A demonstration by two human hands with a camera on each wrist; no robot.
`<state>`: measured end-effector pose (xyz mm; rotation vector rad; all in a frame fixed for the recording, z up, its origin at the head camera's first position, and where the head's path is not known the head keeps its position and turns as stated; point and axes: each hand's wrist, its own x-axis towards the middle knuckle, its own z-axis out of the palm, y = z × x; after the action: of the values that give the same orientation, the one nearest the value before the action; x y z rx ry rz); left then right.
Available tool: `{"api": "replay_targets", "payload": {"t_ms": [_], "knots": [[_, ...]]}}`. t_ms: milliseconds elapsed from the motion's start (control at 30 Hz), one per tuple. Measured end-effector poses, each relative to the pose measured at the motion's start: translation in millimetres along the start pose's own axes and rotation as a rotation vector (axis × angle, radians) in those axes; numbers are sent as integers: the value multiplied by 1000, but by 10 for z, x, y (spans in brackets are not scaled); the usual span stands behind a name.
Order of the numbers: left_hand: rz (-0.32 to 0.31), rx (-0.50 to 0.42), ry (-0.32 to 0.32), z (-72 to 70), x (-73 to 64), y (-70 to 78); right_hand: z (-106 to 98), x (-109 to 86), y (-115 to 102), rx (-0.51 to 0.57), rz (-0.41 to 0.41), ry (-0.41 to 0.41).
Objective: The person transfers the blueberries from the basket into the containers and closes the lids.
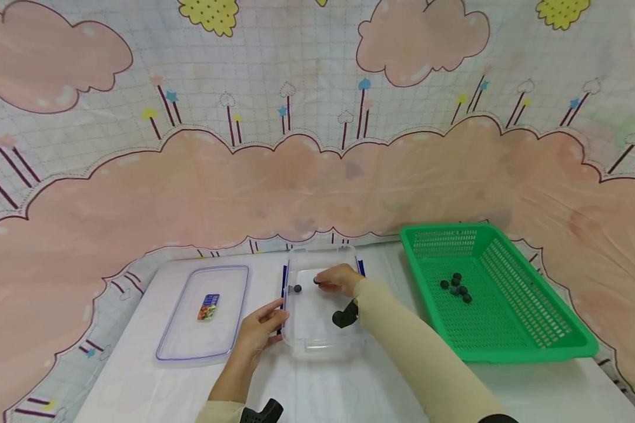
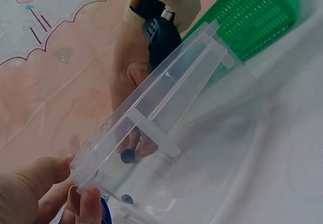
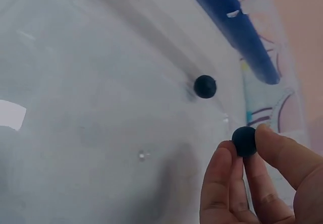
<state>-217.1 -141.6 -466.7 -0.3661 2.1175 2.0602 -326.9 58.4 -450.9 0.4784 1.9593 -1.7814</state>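
A clear plastic box [image 1: 325, 345] with blue side clips stands in the middle of the table. My left hand [image 1: 261, 326] grips its left rim, the thumb and fingers on either side of the wall in the left wrist view. Over the inside of the box, my right hand [image 1: 338, 278] pinches a blueberry [image 3: 244, 141], dark blue and round, between thumb and fingertips. Another blueberry [image 3: 205, 87] lies on the box floor, close to the left wall in the head view.
To the right stands a green basket [image 1: 518, 356] with several blueberries [image 1: 455, 290] on its bottom. A clear lid [image 1: 203, 356] with a blue rim and a colourful label [image 1: 209, 307] lies left of the box. A patterned cloth [image 1: 317, 188] hangs behind the table.
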Motion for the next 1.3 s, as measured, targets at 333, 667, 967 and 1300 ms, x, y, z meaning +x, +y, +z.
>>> {"api": "replay_targets", "payload": {"t_ms": [333, 667, 967, 1300], "knots": [[-5, 24, 1, 42, 22, -42, 21, 93, 189, -38, 62, 77], [13, 31, -8, 85, 40, -10, -19, 290, 258, -2, 78, 99], [16, 33, -21, 91, 43, -3, -25, 298, 290, -47, 58, 104], [13, 1, -21, 10, 2, 6, -189, -117, -140, 67, -15, -171]]}}
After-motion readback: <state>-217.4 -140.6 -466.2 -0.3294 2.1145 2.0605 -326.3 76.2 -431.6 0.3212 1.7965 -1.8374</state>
